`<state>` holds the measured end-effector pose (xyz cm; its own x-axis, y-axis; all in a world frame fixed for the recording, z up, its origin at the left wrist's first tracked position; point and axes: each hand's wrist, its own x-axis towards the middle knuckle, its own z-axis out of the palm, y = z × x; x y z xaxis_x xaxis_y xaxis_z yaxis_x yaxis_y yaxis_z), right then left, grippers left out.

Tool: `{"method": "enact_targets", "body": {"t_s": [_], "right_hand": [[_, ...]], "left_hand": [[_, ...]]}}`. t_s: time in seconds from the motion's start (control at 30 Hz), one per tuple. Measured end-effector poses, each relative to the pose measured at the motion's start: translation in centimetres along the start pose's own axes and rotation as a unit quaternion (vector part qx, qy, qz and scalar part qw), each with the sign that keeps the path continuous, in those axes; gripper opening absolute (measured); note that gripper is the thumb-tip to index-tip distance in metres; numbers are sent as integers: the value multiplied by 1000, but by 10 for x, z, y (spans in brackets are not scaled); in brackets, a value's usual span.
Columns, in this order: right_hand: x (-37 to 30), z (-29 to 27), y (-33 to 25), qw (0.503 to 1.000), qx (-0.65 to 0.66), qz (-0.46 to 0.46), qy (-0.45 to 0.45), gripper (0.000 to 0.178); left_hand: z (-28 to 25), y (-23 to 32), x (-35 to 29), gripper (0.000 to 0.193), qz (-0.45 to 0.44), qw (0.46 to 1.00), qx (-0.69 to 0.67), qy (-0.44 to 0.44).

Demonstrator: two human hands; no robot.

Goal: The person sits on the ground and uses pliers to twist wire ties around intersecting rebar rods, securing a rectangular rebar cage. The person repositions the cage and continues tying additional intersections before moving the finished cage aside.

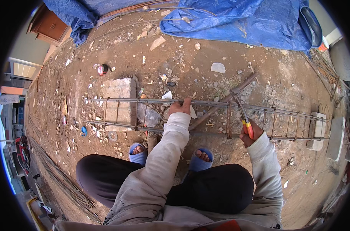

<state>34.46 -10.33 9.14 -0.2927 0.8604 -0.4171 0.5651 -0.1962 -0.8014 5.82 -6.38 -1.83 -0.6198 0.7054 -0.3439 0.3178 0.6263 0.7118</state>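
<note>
A long rebar cage (pixel 163 101), with rusty stirrups along its bars, lies crosswise in front of my feet. My left hand (pixel 180 107) is closed round its far bar, left of the middle. In my right hand (pixel 252 134) are pincers (pixel 247 123) with red and yellow handles, held at the near side of the cage. Their jaws point away from me and meet the far bar beside a rusty stirrup (pixel 229 119); whether they grip wire there is too small to tell. A brown stick (pixel 209 112) crosses the cage diagonally.
A concrete block (pixel 121 86) sits under the cage's left end, a smaller block (pixel 318 125) under its right end. Blue tarpaulin (pixel 240 23) covers the far ground. A black-and-red roll (pixel 102 69) and rubble lie on the dirt. Bundled rods (pixel 63 173) run along the left.
</note>
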Motion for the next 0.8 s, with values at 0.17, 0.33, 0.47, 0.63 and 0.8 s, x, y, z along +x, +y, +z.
{"method": "enact_targets", "body": {"t_s": [0.17, 0.33, 0.47, 0.63, 0.8], "right_hand": [[35, 29, -31, 967, -209, -142, -28, 75], [55, 57, -55, 964, -190, -166, 90, 79], [68, 56, -62, 979, -193, -53, 36, 77], [97, 53, -58, 980, -14, 196, -27, 77], [104, 47, -39, 982, -120, 139, -43, 61]], "left_hand": [[-6, -11, -2, 30, -98, 921, -376, 0], [-10, -14, -7, 23, -64, 906, -417, -34], [-9, -12, -7, 24, -52, 907, -417, -36], [-7, -11, -7, 24, -62, 902, -426, -30], [-7, -10, -5, 25, -88, 894, -438, -43]]}}
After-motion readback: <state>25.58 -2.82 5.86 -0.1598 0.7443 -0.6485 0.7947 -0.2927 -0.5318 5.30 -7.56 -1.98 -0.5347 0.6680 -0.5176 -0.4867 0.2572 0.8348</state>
